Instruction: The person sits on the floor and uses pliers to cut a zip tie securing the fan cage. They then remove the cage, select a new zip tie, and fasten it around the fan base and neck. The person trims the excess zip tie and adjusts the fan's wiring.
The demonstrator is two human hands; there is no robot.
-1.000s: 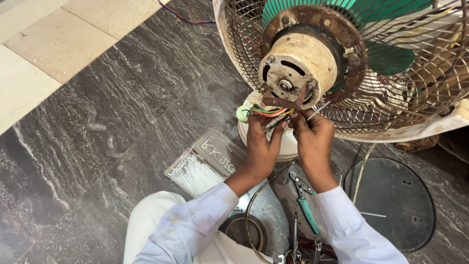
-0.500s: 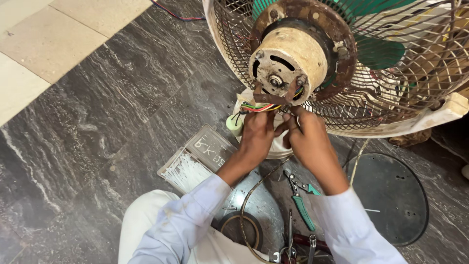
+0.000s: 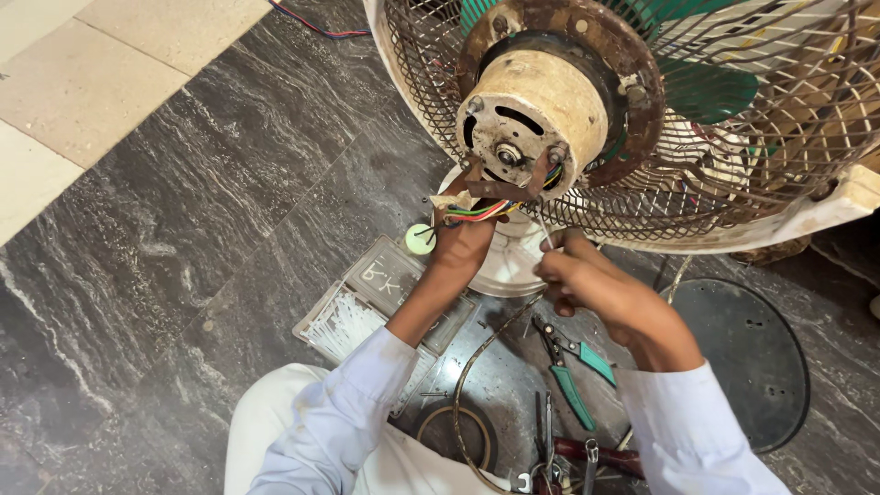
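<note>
Head view: work in hand appears to be wiring at the rear of the fan motor (image 3: 532, 115), which sits in its wire guard (image 3: 733, 174) above the dark stone floor (image 3: 183, 229). Left hand (image 3: 463, 240) has fingers closed on the coloured wires (image 3: 477, 211) under the motor. Right hand (image 3: 587, 284) has fingers pinched narrow around a thin white strand (image 3: 544, 229). Green-handled pliers (image 3: 573, 376) lie below, untouched. Judgement: next move calls for steady, fine routing of the strand.
</note>
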